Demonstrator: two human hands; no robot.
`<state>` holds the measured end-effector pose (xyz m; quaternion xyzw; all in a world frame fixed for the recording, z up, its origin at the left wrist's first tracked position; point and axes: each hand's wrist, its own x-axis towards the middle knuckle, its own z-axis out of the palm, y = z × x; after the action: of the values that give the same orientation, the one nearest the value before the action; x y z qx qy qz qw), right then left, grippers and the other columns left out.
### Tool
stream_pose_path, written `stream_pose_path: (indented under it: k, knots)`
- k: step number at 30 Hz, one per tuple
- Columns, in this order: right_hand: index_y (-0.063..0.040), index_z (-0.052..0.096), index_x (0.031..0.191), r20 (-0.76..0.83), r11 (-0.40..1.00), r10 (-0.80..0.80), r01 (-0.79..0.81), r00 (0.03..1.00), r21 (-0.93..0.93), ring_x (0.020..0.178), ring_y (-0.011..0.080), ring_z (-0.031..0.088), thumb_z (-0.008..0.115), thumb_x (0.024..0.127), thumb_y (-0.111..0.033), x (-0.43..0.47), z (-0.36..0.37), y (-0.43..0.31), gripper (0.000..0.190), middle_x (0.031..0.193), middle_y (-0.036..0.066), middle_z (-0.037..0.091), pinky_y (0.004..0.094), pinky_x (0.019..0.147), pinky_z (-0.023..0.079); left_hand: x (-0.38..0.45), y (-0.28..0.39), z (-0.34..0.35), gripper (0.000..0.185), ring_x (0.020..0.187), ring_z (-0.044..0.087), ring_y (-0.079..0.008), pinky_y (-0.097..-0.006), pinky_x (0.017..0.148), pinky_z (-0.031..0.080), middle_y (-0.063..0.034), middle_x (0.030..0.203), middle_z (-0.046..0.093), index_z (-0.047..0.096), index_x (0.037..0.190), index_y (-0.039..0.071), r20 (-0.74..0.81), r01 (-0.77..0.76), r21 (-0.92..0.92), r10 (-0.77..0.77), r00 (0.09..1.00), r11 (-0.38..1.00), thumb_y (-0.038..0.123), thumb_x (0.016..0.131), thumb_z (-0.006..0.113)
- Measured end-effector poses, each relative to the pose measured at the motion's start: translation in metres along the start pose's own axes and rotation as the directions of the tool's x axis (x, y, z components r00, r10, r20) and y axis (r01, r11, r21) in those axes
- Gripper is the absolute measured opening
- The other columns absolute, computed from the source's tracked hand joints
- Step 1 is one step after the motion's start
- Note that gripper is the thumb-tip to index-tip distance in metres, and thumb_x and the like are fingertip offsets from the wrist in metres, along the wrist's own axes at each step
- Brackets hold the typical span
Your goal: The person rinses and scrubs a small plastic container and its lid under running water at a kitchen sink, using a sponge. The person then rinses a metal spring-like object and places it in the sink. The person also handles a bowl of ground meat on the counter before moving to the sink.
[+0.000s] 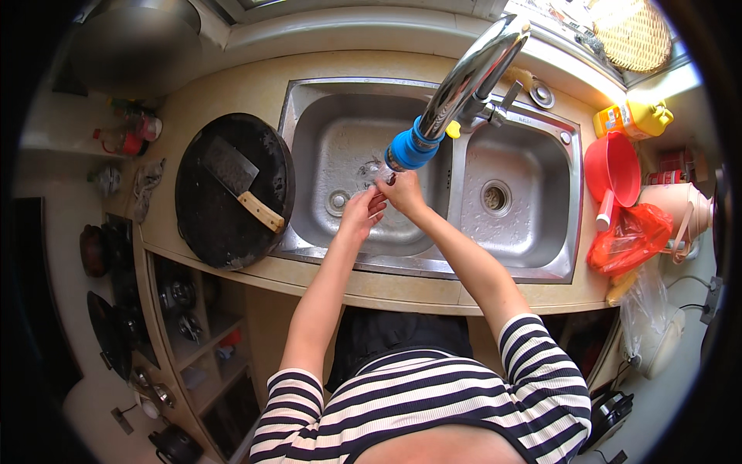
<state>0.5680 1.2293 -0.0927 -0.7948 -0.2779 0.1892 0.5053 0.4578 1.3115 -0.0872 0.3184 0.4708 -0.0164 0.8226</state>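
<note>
Both hands are under the blue nozzle (413, 145) of the chrome faucet (472, 66), where clear water runs over the fingers. My left hand (364, 213) is above the larger sink basin (342, 136), its fingers spread and holding nothing. Close by on the right, my right hand (404, 192) has its thumb apart from the fingers. Some of its fingertips are hidden by the nozzle and water, and I see no object in it. Below my left fingertips lies a round drain strainer (338, 201) in the wet steel basin.
Left of the sink, a cleaver (232, 168) with a wooden handle lies on a round black board (197, 191). The smaller basin (522, 156) is on the right. Beyond it are a red dipper (614, 168), a red plastic bag (629, 240) and a yellow jug (637, 119).
</note>
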Motion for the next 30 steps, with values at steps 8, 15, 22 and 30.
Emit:
stream_pose_path:
  k: [8, 15, 22, 30]
  knots:
    - [-0.003, 0.055, 0.085, -0.225, 0.998, -0.066, 0.062, 0.972, -0.027, 0.073, 0.03, 0.056, 0.066, 0.07, -0.006, -0.028, 0.014, 0.001, 0.018, 0.075, 0.012, 0.057, 0.0382, 0.065, 0.045, 0.034, -0.019, 0.015, 0.019, 0.08, 0.062, -0.0173, -0.0314, 0.069, 0.051, -0.0046, 0.091, 0.064, 0.058, 0.101, 0.006, -0.018, -0.047, -0.334, 0.044, 0.999, 0.941, 0.019, 0.088, 0.064]
    - [-0.004, 0.058, 0.091, -0.151, 0.997, -0.021, 0.032, 0.988, 0.066, 0.075, 0.0245, 0.058, 0.065, 0.069, -0.002, -0.043, 0.008, 0.001, 0.023, 0.08, 0.01, 0.06, 0.0361, 0.068, 0.047, 0.032, -0.031, 0.01, 0.026, 0.081, 0.063, -0.0155, -0.0257, 0.066, 0.052, -0.007, 0.095, 0.064, 0.056, 0.107, 0.001, -0.012, -0.262, -0.139, 0.263, 0.965, 0.955, 0.014, 0.086, 0.066]
    - [-0.003, 0.064, 0.091, -0.103, 0.998, -0.062, 0.06, 0.993, -0.021, 0.07, 0.0195, 0.063, 0.066, 0.072, -0.002, -0.037, -0.02, -0.009, 0.02, 0.082, 0.01, 0.065, 0.0286, 0.063, 0.049, 0.024, -0.032, -0.006, 0.029, 0.085, 0.062, -0.0134, -0.0259, 0.073, 0.051, -0.0086, 0.095, 0.064, 0.056, 0.107, -0.001, 0.004, -0.376, 0.193, 0.382, 0.924, 0.906, 0.008, 0.082, 0.069]
    - [0.001, 0.064, 0.086, 0.111, 0.993, 0.024, -0.037, 0.993, 0.111, 0.063, 0.0139, 0.061, 0.066, 0.078, -0.006, 0.009, -0.041, -0.03, 0.011, 0.073, 0.006, 0.064, 0.0275, 0.06, 0.05, 0.029, -0.027, -0.018, 0.029, 0.085, 0.061, -0.0117, -0.0239, 0.075, 0.047, -0.0053, 0.093, 0.064, 0.058, 0.102, -0.001, 0.084, -0.52, 0.48, 0.553, 0.829, 0.707, 0.0, 0.076, 0.07]
